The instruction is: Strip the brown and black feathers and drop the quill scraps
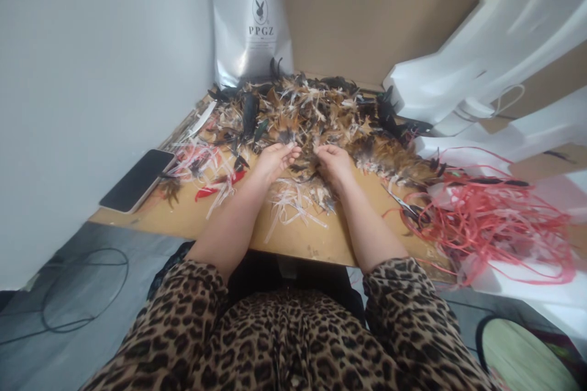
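Note:
A large pile of brown and black feathers (307,104) covers the back of the wooden table (298,243). At the pile's front edge, my left hand (276,160) pinches the base of a small brown feather, whose tip fans away from me. My right hand (333,163) is a short way to the right, its thumb and fingertips pressed together on a feather among the others. The two hands are apart. Thin clear strips (291,204) with bits of feather lie on the table between my forearms.
A phone (138,180) lies at the left edge, near a red piece (215,188) and pale strips. Scissors (406,203) rest to the right beside tangled pink strips (499,226). A silver bag (252,18) stands behind; white foam pieces (454,79) are at the right.

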`<state>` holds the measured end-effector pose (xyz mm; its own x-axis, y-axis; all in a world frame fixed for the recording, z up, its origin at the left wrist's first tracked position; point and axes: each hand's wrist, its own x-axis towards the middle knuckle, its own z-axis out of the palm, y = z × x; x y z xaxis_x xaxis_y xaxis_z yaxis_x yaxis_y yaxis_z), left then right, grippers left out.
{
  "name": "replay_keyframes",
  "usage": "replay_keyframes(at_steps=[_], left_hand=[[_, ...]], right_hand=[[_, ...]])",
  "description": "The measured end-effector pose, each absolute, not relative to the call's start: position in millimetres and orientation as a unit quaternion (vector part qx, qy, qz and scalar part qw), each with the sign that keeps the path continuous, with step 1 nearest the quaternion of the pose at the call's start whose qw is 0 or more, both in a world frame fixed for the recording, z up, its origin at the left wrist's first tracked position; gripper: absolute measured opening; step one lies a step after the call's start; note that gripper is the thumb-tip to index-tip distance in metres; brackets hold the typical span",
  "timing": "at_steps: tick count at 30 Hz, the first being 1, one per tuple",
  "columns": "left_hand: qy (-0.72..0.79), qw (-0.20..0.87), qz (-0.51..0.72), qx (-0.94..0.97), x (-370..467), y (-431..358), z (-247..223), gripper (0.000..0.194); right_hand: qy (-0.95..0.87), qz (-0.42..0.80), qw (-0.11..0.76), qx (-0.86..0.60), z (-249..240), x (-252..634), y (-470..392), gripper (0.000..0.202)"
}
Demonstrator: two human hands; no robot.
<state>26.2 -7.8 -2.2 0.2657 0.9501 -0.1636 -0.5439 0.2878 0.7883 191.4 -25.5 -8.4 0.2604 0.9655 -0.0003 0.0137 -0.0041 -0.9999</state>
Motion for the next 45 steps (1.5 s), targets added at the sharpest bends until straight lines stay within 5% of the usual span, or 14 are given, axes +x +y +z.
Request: replay_keyframes(at_steps=[5, 45], left_hand=[[0.342, 0.737, 0.483, 0.327, 31, -13, -3, 0.009], [0.355, 0.721, 0.414, 0.427, 38, -21, -6, 0.01]], right_hand=[[-0.37, 0.55, 0.601, -0.448, 2, 183, -37, 0.029], [-0.414, 0.496, 0.592, -0.482, 0, 176, -40, 0.033]])
